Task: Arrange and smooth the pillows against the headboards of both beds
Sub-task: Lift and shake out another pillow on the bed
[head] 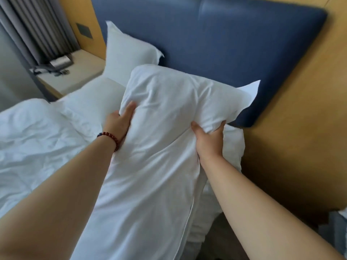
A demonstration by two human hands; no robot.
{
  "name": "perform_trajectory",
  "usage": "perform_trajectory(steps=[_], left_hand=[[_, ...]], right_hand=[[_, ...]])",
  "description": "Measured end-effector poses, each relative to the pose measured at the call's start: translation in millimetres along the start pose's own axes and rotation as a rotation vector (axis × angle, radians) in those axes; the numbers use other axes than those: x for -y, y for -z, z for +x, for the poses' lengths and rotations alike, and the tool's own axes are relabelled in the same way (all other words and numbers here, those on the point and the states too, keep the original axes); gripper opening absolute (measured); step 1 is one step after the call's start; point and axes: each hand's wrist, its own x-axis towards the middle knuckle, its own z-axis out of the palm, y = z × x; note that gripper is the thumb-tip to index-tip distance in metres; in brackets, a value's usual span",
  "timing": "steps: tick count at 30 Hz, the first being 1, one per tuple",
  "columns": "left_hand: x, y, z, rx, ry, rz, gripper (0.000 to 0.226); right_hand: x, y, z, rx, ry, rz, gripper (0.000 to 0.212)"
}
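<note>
I hold a large white pillow (165, 113) raised over the bed, its far corner near the blue padded headboard (225, 44). My left hand (120, 121), with a red bead bracelet at the wrist, grips the pillow's left edge, thumb on top and fingers hidden behind the fabric. My right hand (208, 139) grips a bunch of the pillow's right edge. A second white pillow (127, 51) stands upright against the left part of the headboard.
A rumpled white duvet (37, 139) covers the bed on the left. A wooden nightstand (78, 76) with a phone (60, 62) stands beside grey curtains (37, 29). A tan wall panel (300, 137) runs along the right.
</note>
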Motion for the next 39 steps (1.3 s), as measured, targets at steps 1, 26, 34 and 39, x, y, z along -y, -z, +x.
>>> perform_trajectory(steps=[1,26,34,39], left_hand=[[-9,6,2,-0.042,-0.024,0.006,0.065],[-46,-205,196,0.062,-0.100,0.312,0.087],[32,-208,146,0.218,-0.116,0.674,0.087],[50,-189,126,0.092,-0.077,0.684,0.075]], right_hand=[[7,-3,5,0.015,0.037,0.032,0.102],[-39,-41,264,-0.018,0.068,0.025,0.095],[-99,-38,223,0.134,-0.078,-0.057,0.108],[-120,-43,196,0.156,-0.165,-0.211,0.109]])
